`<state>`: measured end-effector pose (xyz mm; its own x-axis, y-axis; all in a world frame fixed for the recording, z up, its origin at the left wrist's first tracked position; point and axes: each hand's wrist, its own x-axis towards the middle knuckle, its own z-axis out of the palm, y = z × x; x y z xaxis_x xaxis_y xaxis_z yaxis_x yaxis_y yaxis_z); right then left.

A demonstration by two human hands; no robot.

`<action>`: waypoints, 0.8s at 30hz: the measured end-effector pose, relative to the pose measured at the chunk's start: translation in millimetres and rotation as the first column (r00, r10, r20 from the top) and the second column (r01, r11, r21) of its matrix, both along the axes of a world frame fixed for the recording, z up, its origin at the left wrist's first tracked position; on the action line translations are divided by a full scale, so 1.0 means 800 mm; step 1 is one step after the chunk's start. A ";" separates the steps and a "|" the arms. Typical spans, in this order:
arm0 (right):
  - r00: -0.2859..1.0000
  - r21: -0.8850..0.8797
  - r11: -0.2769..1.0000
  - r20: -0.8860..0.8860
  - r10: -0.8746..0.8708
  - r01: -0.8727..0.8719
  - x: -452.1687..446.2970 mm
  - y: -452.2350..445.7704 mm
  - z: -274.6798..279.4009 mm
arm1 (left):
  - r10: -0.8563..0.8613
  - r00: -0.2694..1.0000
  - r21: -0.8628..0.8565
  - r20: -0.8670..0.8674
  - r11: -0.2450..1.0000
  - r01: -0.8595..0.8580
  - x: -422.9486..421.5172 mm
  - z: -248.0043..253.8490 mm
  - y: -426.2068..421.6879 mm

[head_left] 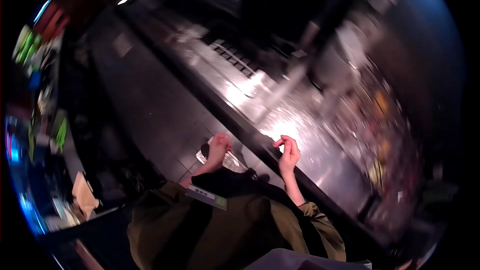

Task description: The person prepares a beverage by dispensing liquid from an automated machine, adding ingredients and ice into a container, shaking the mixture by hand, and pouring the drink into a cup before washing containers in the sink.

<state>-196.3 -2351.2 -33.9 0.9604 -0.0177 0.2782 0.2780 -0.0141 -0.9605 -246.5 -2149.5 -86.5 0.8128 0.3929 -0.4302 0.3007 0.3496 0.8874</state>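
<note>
Clothing (270,220): olive-brown with black parts, at the bottom of the view; a pale grey piece (295,261) lies below it.
Tag (207,197): flat, grey and green, lying tilted over the front of the clothing.
Left hand (220,145): its fingers are folded inward; I cannot tell if they close on something.
Right hand (288,154): partly open, the fingers loosely bent, one fingertip pointing to the left; it is apart from the left hand and appears over the dark edge of the counter. Contact with the counter I cannot tell.
Silver thing (232,162): shiny, just beside the left hand in the view and partly hidden by that arm; whether the hand touches it is not clear.
Floor (150,90): dark, with tile lines, to the left of the counter.
Counter (332,170): shiny metal, running diagonally, with strong light reflected near the right hand.
Right end: a blurred mass of shiny items (382,120), with yellow and orange spots.
Slotted piece (232,59): dark, a row of openings, farther along the counter.
Left side: a tan box-like thing (84,195) and bright green things (61,130), well apart from the hands.
</note>
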 end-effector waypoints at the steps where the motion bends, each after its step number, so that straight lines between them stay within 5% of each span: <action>1: 0.996 -0.008 0.996 -0.034 0.084 -0.084 0.018 0.041 -0.002 | 0.029 0.998 -0.028 0.050 0.999 -0.028 -0.002 0.005 0.040; 6: 0.939 -0.085 0.936 0.009 0.344 -0.342 0.130 0.242 -0.038 | 0.254 0.960 -0.080 0.115 0.966 -0.246 -0.032 0.001 0.237; 7: 0.929 0.008 0.932 -0.078 0.362 -0.362 0.149 0.286 -0.033 | 0.320 0.947 -0.127 -0.011 0.939 -0.319 -0.034 0.030 0.264; 8: 0.881 0.124 0.890 -0.139 0.452 -0.438 0.168 0.344 -0.041 | 0.308 0.943 -0.116 0.126 0.949 -0.295 -0.045 0.027 0.306; 9: 0.839 0.073 0.852 -0.151 0.523 -0.518 0.182 0.401 -0.027 | 0.334 0.935 -0.268 0.120 0.918 -0.293 -0.052 0.040 0.342; 15: 0.682 -0.182 0.667 -0.030 0.731 -0.723 0.260 0.649 0.002 | 0.643 0.765 -0.251 0.046 0.748 -0.614 -0.047 0.034 0.498; 19: 0.627 -0.219 0.601 -0.069 0.776 -0.769 0.334 0.777 -0.013 | 0.558 0.828 -0.324 -0.055 0.774 -0.543 0.005 0.001 0.578; 22: 0.630 -0.172 0.609 -0.123 0.767 -0.775 0.427 0.849 -0.025 | 0.588 0.795 -0.253 0.151 0.800 -0.544 0.066 -0.010 0.645; 23: 0.630 -0.195 0.602 -0.139 0.764 -0.774 0.474 0.877 -0.037 | 0.556 0.831 -0.163 0.008 0.821 -0.547 0.092 -0.011 0.688; 24: 0.625 -0.078 0.621 -0.157 0.765 -0.780 0.510 0.907 -0.039 | 0.570 0.817 -0.122 0.086 0.820 -0.560 0.115 -0.011 0.724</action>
<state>211.8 -1625.5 -64.8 0.6242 0.7713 0.1245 0.1485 0.0393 -0.9881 -154.3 -1570.4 -95.0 0.5042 0.7634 -0.4038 -0.0741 0.5041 0.8605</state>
